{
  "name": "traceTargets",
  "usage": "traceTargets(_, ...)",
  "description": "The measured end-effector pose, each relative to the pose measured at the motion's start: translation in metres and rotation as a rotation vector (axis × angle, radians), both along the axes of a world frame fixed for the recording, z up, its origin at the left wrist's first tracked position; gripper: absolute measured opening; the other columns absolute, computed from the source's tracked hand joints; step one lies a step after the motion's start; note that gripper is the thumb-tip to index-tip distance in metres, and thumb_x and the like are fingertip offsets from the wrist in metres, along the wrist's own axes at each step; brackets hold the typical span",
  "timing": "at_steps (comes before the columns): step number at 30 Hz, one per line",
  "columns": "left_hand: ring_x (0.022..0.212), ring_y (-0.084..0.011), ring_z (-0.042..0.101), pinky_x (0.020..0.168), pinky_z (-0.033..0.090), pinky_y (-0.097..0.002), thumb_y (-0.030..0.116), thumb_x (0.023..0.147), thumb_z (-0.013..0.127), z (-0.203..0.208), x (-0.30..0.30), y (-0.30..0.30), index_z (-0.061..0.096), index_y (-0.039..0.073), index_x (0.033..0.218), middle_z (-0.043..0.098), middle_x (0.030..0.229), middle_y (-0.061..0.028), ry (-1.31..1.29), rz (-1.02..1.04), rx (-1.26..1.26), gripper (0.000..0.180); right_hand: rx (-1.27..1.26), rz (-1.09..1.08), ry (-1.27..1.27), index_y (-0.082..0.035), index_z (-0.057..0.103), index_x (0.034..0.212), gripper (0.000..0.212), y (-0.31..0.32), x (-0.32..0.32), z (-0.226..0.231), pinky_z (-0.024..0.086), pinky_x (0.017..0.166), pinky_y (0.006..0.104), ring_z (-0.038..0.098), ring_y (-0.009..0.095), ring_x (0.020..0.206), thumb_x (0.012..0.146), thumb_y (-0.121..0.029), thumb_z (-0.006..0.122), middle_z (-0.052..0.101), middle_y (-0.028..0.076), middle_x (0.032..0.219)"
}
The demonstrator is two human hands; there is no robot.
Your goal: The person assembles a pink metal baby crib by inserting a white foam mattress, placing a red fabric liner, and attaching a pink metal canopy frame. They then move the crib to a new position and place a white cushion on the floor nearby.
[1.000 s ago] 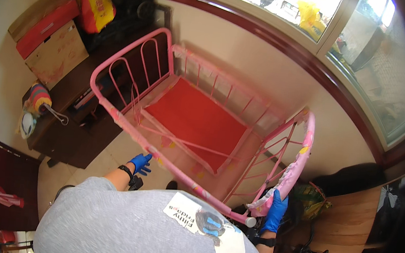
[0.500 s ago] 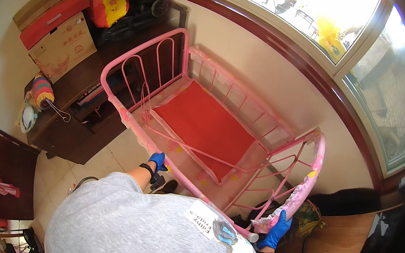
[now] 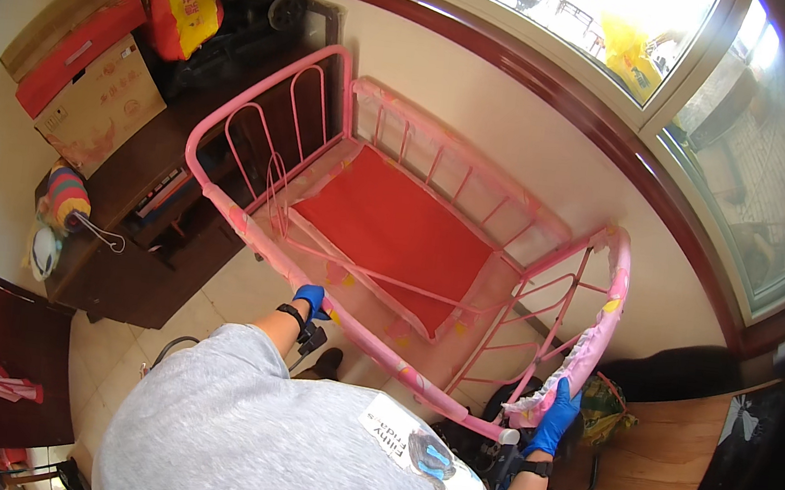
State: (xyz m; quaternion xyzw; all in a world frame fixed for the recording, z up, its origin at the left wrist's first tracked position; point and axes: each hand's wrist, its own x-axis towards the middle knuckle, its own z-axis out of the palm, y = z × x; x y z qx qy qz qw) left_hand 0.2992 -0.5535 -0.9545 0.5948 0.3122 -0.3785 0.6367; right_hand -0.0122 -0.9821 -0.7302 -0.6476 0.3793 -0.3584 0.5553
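Note:
A pink metal-framed crib (image 3: pixel 249 231) stands in front of me, with rails at its ends and along the wall side. My left hand (image 3: pixel 311 301), in a blue glove, is closed on the middle of its near top rail, which has a patterned pink cover. My right hand (image 3: pixel 557 421), gloved alike, grips the padded, frilled end rail (image 3: pixel 585 356) near the right corner. Beside that corner, the near rail ends in a white cap (image 3: pixel 508 436). A red mat (image 3: pixel 394 235) lies on the crib's base. A slanting pink bar (image 3: pixel 388 284) crosses the near side.
A dark cabinet (image 3: pixel 165 289) is at the left, with cardboard boxes (image 3: pixel 103 110) and a red-yellow bag (image 3: pixel 180 3) on it. The wall and window ledge (image 3: pixel 565 89) run behind the crib. A wooden panel (image 3: pixel 649 458) and a dark bag (image 3: pixel 687 375) lie at the right.
The view has turned slightly. The crib's near right corner and my right hand now appear farther up and right. Both hands keep their hold on the rails.

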Motion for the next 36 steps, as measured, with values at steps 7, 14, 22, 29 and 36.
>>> traceTargets(7, 0.069, -0.042, 0.064, 0.062, 0.056, -0.0489, 0.031, 0.096, 0.039, 0.003, -0.013, -0.002, 0.048, -0.007, 0.109, 0.06, 0.088, -0.0261, -0.112, -0.006, 0.085, 0.041, -0.082, -0.042, 0.096, 0.004, 0.056, 0.113, 0.039, -0.007, -0.007, -0.008, 0.046, 0.078, 0.0289, 0.056, 0.017, 0.085, 0.085, -0.02, 0.065, 0.06, 0.008, 0.101)
traceTargets(14, 0.065, -0.0373, 0.065, 0.055, 0.056, -0.0447, 0.031, 0.095, 0.042, 0.007, -0.015, -0.009, 0.055, -0.007, 0.095, 0.062, 0.08, -0.0227, -0.157, -0.006, 0.106, 0.04, -0.077, -0.071, 0.102, 0.005, 0.055, 0.115, 0.047, -0.006, -0.004, -0.006, 0.045, 0.079, 0.0292, 0.055, 0.017, 0.086, 0.084, -0.028, 0.066, 0.059, 0.008, 0.102)
traceTargets(22, 0.064, -0.0397, 0.066, 0.052, 0.056, -0.0446, 0.034, 0.094, 0.045, 0.01, -0.008, -0.003, 0.052, -0.01, 0.101, 0.062, 0.081, -0.0251, -0.187, 0.001, 0.084, 0.045, -0.009, -0.056, 0.11, 0.004, 0.048, 0.125, 0.05, 0.0, 0.003, -0.003, 0.043, 0.088, 0.0333, 0.054, 0.022, 0.1, 0.086, -0.026, 0.062, 0.055, 0.012, 0.116)
traceTargets(29, 0.077, -0.0386, 0.066, 0.059, 0.055, -0.0458, 0.063, 0.089, 0.032, 0.025, -0.013, 0.026, 0.04, 0.004, 0.129, 0.056, 0.116, -0.0239, -0.039, -0.385, 0.087, 0.072, 0.032, 0.007, 0.142, 0.002, 0.041, 0.132, 0.067, -0.002, -0.007, 0.004, 0.037, 0.095, 0.0345, 0.049, 0.022, 0.108, 0.084, -0.04, 0.062, 0.049, 0.011, 0.124)
traceTargets(36, 0.082, -0.0393, 0.066, 0.065, 0.054, -0.0462, 0.064, 0.089, 0.035, 0.042, -0.048, 0.018, 0.035, 0.007, 0.134, 0.053, 0.124, -0.0241, -0.018, -0.322, -0.118, 0.073, -0.065, 0.016, 0.305, 0.004, 0.037, 0.134, 0.07, 0.009, -0.015, 0.004, 0.038, 0.097, 0.0335, 0.05, 0.025, 0.112, 0.087, -0.044, 0.058, 0.048, 0.017, 0.128)
